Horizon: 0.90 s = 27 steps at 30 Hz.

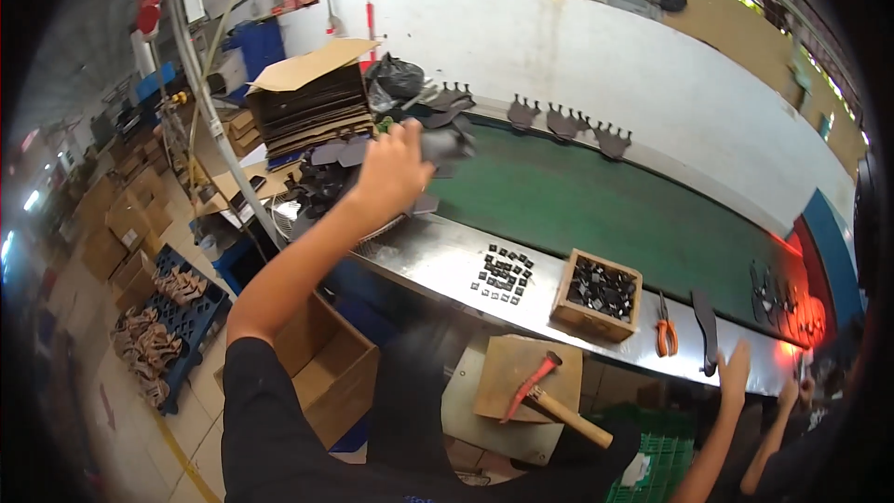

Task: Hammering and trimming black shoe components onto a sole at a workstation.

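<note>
My left hand (396, 168) reaches over the far left of the bench, fingers closed around a dark grey piece (449, 142), blurred, perhaps a shoe part. Below that hand lies a heap of dark flat pieces with straps (321, 182). At the right, my right hand (736, 370) is at the bench edge, fingers stretched out, beside a long dark sole-shaped piece (705, 331). Between the hands are small black square pieces (503, 272) in loose rows, a wooden box (598, 321) full of similar dark parts, and orange-handled pliers (666, 333).
Behind the metal ledge runs a green conveyor belt (596, 200) with dark strapped pieces (612, 140) along its far edge. A hammer (568, 414) and a red-handled tool rest on a block before me. A co-worker's hand (792, 396) shows at right, near a red-glowing machine (810, 289).
</note>
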Each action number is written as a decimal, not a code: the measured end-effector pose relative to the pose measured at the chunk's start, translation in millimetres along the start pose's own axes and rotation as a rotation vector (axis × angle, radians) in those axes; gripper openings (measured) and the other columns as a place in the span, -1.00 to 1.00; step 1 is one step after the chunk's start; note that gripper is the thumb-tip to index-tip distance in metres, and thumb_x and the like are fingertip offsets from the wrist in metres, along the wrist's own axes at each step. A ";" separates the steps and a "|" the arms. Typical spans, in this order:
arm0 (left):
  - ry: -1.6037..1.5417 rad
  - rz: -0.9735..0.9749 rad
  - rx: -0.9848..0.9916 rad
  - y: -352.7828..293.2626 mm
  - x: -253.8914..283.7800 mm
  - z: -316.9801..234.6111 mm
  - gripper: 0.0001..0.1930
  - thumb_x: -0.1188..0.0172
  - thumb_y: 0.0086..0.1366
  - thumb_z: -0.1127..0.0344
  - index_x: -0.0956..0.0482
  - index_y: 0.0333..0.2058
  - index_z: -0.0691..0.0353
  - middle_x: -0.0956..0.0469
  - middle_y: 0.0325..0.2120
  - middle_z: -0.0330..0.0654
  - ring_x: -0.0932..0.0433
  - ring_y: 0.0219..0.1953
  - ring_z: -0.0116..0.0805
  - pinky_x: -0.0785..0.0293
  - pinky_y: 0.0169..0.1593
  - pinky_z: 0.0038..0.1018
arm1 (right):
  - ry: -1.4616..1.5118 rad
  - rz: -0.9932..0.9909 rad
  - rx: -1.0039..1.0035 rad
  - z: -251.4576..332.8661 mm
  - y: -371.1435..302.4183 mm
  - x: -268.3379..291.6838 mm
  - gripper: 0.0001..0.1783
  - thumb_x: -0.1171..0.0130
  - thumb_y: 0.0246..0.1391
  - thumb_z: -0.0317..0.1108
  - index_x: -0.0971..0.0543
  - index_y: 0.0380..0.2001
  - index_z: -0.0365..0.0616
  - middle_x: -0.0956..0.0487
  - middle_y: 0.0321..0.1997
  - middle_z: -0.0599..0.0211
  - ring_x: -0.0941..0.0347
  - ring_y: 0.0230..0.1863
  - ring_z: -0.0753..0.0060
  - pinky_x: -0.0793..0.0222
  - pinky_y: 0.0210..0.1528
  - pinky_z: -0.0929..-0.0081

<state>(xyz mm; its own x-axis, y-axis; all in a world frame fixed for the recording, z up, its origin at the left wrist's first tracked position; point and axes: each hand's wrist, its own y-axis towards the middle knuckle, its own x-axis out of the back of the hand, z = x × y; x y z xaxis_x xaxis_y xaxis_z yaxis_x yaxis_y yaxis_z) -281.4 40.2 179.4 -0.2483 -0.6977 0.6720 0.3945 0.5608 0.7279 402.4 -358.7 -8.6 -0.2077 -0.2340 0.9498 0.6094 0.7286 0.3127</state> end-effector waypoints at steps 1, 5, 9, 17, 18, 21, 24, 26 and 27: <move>0.118 0.061 0.086 6.1 -7.7 46.7 -0.43 -0.23 0.20 0.16 -0.28 0.09 0.34 -0.46 -0.16 0.10 -0.54 -0.15 0.08 -0.47 -0.10 -0.09 | 0.108 0.175 -0.134 20.5 5.1 -25.6 -0.13 -0.21 0.16 -0.06 -0.17 0.37 -0.37 -0.14 0.42 -0.43 -0.13 0.42 -0.37 -0.13 0.41 0.04; 0.058 0.243 0.459 51.6 -62.6 156.4 -0.28 -0.26 0.21 0.03 -0.20 0.17 0.37 -0.36 0.02 0.24 -0.42 0.11 0.29 -0.45 0.08 0.06 | 0.238 0.289 -0.068 -32.3 -8.1 -101.4 -0.40 -0.26 0.09 -0.23 -0.44 0.15 -0.31 -0.41 0.03 -0.13 -0.43 0.00 -0.10 -0.38 0.06 0.14; -0.029 0.572 0.560 37.8 -114.9 245.7 0.08 -0.02 0.22 -0.46 -0.06 0.39 0.39 -0.04 0.38 0.37 -0.16 0.38 0.25 -0.22 0.35 -0.06 | 0.513 -0.124 0.005 -33.2 -8.3 -127.6 -0.57 -0.25 0.04 -0.39 -0.53 0.01 -0.27 -0.39 -0.24 0.11 -0.39 -0.24 0.15 -0.36 -0.13 0.25; -0.131 0.682 0.383 8.7 -109.1 258.8 -0.27 0.25 0.46 -0.26 -0.57 0.02 0.37 -0.50 0.10 0.23 -0.46 0.18 0.16 -0.33 0.25 -0.12 | 0.679 -0.175 -0.032 20.8 10.6 -101.0 -0.59 -0.30 0.16 -0.25 -0.53 -0.03 -0.31 -0.46 -0.43 0.23 -0.35 -0.41 0.35 -0.32 -0.29 0.33; -0.051 0.610 0.373 8.7 -107.8 239.6 -0.31 0.20 0.47 -0.20 -0.56 0.01 0.40 -0.47 0.13 0.22 -0.40 0.22 0.16 -0.29 0.26 -0.06 | 0.734 -0.081 -0.115 22.9 10.5 -91.4 -0.67 -0.29 0.16 -0.25 -0.56 -0.17 -0.33 -0.45 -0.52 0.27 -0.34 -0.49 0.39 -0.32 -0.37 0.35; 0.041 0.419 0.268 8.3 -91.8 183.9 -0.45 0.00 0.42 -0.05 -0.52 0.04 0.40 -0.41 0.18 0.17 -0.32 0.28 0.16 -0.25 0.28 0.01 | 0.767 -0.252 -0.117 7.5 11.3 -91.6 -0.69 -0.26 0.21 -0.25 -0.51 -0.39 -0.32 -0.44 -0.61 0.39 -0.33 -0.57 0.52 -0.26 -0.50 0.43; -0.047 0.133 -0.101 3.5 -38.2 91.6 -0.49 -0.25 0.24 0.26 -0.44 0.13 0.34 -0.37 0.23 0.11 -0.27 0.32 0.15 -0.20 0.34 -0.01 | 1.152 -0.333 -0.286 68.2 12.3 -51.7 -0.71 -0.25 0.24 -0.23 -0.52 -0.40 -0.26 -0.44 -0.56 0.51 -0.32 -0.54 0.67 -0.23 -0.53 0.55; -0.319 0.127 -0.209 -17.1 15.3 21.3 -0.46 -0.28 0.20 0.35 -0.42 0.16 0.34 -0.36 0.24 0.11 -0.25 0.35 0.13 -0.17 0.38 -0.14 | 1.510 -0.224 -0.288 165.6 -3.8 29.6 -0.70 -0.22 0.26 -0.11 -0.50 -0.39 -0.11 -0.34 -0.61 0.54 -0.17 -0.75 0.72 -0.10 -0.77 0.67; -0.432 0.127 -0.271 -26.7 39.5 -21.3 -0.40 -0.30 0.18 0.37 -0.37 0.20 0.33 -0.34 0.26 0.11 -0.23 0.36 0.12 -0.14 0.39 -0.16 | 1.613 -0.244 -0.208 197.9 -19.8 58.4 -0.72 -0.22 0.25 -0.10 -0.50 -0.34 -0.08 -0.29 -0.62 0.57 -0.17 -0.75 0.71 -0.14 -0.76 0.65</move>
<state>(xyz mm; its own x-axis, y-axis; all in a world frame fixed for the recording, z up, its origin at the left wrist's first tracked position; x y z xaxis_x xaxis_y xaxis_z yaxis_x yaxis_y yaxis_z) -282.9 -11.9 183.6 -0.5038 -0.3520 0.7888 0.6453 0.4537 0.6146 226.8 -259.4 39.0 0.5737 -0.8082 -0.1330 0.7974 0.5138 0.3165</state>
